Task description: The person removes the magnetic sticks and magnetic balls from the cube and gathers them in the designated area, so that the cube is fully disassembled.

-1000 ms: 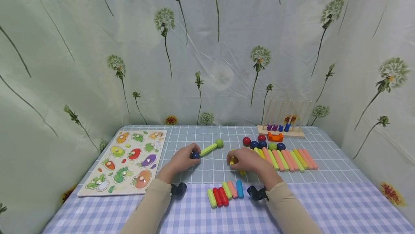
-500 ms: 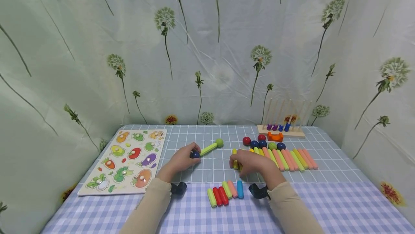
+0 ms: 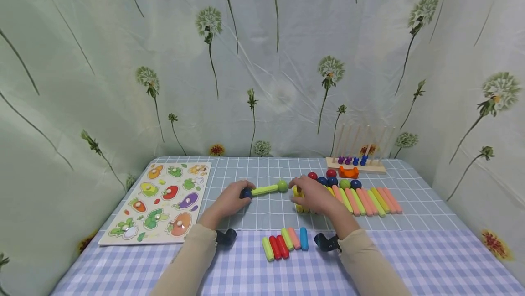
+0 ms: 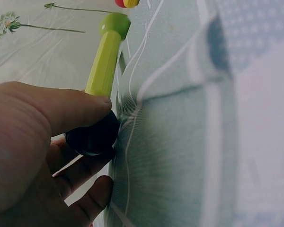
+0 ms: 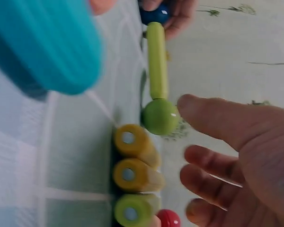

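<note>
My left hand (image 3: 231,199) grips a dark blue ball (image 4: 94,135) between thumb and fingers. From that ball a yellow-green magnetic stick (image 3: 265,190) runs right to a green ball (image 3: 282,186), the three joined end to end and lying almost level across the head view. Just right of the green ball is my right hand (image 3: 313,193), its fingers loosely bent and holding nothing. In the right wrist view its thumb tip sits close beside the green ball. Two yellow sticks (image 5: 132,140) lie side by side below that hand, which partly covers them.
Right of my right hand lies a row of pink, yellow and green sticks (image 3: 365,202), with several balls (image 3: 332,181) behind. An orange piece (image 3: 348,173) and a peg stand (image 3: 375,167) are farther back. Short sticks (image 3: 281,246) lie in front; a vegetable puzzle board (image 3: 160,205) is left.
The joined stick has swung flatter, its green ball moving right and nearer. My right hand has let go of a yellow stick, leaving it beside another, and moved up towards the green ball.
</note>
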The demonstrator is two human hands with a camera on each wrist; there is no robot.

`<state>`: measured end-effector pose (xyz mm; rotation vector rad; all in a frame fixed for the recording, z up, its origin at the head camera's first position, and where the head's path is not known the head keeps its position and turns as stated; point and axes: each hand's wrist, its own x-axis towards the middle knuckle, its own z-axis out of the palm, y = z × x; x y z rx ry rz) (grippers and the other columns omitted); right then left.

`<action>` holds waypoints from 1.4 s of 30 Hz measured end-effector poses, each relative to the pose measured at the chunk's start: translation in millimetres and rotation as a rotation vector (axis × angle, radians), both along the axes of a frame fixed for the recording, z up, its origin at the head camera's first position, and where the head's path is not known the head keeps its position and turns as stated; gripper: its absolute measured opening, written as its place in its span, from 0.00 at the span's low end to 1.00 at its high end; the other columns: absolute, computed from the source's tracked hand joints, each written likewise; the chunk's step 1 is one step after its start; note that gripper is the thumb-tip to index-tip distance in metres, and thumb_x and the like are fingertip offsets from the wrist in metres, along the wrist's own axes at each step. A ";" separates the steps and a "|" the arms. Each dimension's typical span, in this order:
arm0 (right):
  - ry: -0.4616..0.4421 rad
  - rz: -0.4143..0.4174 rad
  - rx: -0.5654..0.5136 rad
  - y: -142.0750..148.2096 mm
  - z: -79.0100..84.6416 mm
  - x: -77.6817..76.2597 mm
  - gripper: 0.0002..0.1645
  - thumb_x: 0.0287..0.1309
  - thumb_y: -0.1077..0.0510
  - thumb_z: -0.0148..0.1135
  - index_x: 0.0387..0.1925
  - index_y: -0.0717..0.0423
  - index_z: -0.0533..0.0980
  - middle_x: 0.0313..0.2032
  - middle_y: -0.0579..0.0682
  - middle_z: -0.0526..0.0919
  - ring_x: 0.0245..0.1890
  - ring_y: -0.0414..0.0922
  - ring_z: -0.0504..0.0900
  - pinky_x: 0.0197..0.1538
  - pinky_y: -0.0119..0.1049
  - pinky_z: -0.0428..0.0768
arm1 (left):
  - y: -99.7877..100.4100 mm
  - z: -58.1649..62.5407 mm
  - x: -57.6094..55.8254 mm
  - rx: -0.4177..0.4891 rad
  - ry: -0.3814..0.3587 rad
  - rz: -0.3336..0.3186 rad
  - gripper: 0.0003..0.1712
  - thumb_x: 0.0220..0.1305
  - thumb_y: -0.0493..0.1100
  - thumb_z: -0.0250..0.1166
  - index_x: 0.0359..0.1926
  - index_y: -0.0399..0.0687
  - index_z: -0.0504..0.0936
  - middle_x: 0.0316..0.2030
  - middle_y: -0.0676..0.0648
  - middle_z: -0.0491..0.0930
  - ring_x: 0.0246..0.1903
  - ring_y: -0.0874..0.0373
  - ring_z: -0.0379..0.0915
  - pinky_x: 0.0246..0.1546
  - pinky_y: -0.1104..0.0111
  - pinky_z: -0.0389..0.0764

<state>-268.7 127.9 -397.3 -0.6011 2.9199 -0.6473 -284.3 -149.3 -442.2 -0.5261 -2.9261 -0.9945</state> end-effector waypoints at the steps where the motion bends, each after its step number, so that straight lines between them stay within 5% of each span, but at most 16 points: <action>1: 0.023 -0.014 0.008 -1.7 -0.7 0.0 0.25 0.58 0.51 0.71 0.57 0.44 0.78 0.48 0.48 0.78 0.44 0.44 0.78 0.49 0.42 0.83 | -0.1 0.3 0.5 0.000 0.003 -0.006 0.19 0.63 0.37 0.67 0.55 0.50 0.81 0.55 0.45 0.80 0.61 0.46 0.73 0.66 0.49 0.70; 6: 0.099 0.002 0.106 -11.2 -8.1 -0.7 0.31 0.54 0.48 0.74 0.61 0.37 0.77 0.54 0.48 0.78 0.44 0.45 0.79 0.46 0.43 0.83 | -1.1 -0.1 1.8 -0.006 0.031 -0.033 0.18 0.63 0.34 0.66 0.54 0.51 0.82 0.54 0.45 0.81 0.60 0.46 0.74 0.65 0.50 0.70; 12: 0.090 0.075 0.173 -18.8 -14.4 -1.5 0.23 0.55 0.47 0.74 0.54 0.37 0.82 0.44 0.43 0.82 0.39 0.41 0.76 0.46 0.40 0.80 | -0.5 -2.0 -0.3 0.024 0.037 -0.052 0.14 0.62 0.35 0.67 0.48 0.53 0.85 0.52 0.47 0.81 0.60 0.48 0.75 0.65 0.51 0.71; 21: 0.144 -0.001 0.011 -16.5 -7.2 1.5 0.22 0.57 0.50 0.67 0.54 0.34 0.79 0.44 0.43 0.79 0.34 0.42 0.74 0.38 0.36 0.76 | 2.2 0.0 0.2 0.060 -0.004 -0.004 0.13 0.64 0.40 0.68 0.50 0.52 0.83 0.53 0.46 0.81 0.60 0.48 0.75 0.66 0.51 0.71; 29: 0.172 0.027 0.059 -16.7 -9.7 0.1 0.18 0.60 0.49 0.63 0.53 0.33 0.80 0.47 0.47 0.78 0.32 0.42 0.73 0.35 0.35 0.75 | 0.8 -4.0 -0.3 0.047 -0.024 0.012 0.11 0.64 0.42 0.68 0.48 0.56 0.84 0.53 0.47 0.81 0.59 0.48 0.75 0.64 0.50 0.72; 38: 0.093 -0.181 -0.055 -1.2 -1.4 -16.4 0.24 0.64 0.48 0.64 0.60 0.44 0.75 0.51 0.49 0.81 0.46 0.47 0.78 0.53 0.50 0.81 | 1.2 -4.3 -0.4 0.069 -0.026 0.006 0.12 0.64 0.42 0.67 0.49 0.55 0.84 0.54 0.45 0.81 0.60 0.46 0.75 0.64 0.50 0.72; 42: 0.064 -0.203 -0.034 4.8 2.5 -33.8 0.24 0.64 0.49 0.65 0.60 0.47 0.75 0.51 0.51 0.81 0.48 0.49 0.79 0.54 0.50 0.81 | 1.6 -4.0 0.5 0.063 -0.023 0.018 0.12 0.64 0.42 0.67 0.49 0.56 0.84 0.54 0.45 0.81 0.60 0.46 0.75 0.65 0.50 0.72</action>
